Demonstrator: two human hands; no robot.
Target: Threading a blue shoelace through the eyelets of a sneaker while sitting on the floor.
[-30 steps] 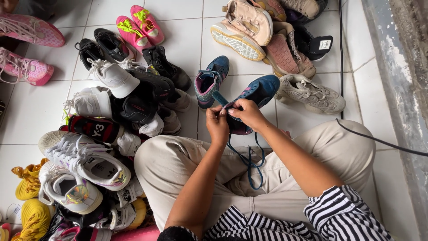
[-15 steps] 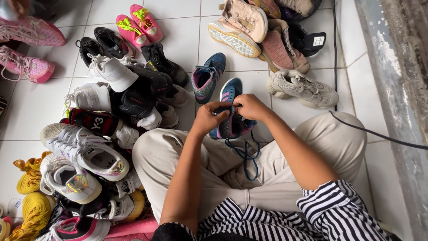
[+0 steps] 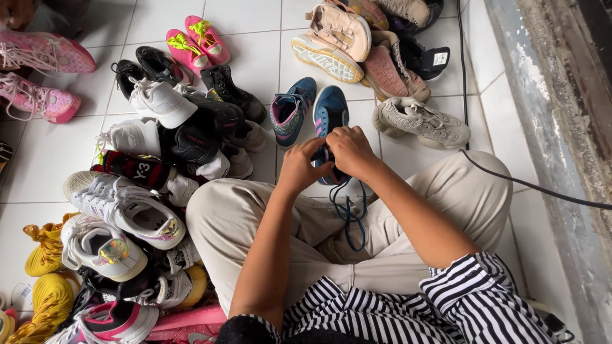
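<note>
White tiled floor strewn with shoes; my left hand and right hand both clasp a blue sneaker, laces dangling.

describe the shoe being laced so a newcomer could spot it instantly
Start from the seated person's beige trousers at the bottom centre, then look just above the knees on the white tiled floor. There the left hand and right hand hold a blue sneaker, toe pointing away. Unlike its mate lying just left, it trails dark blue laces over the lap.
</note>
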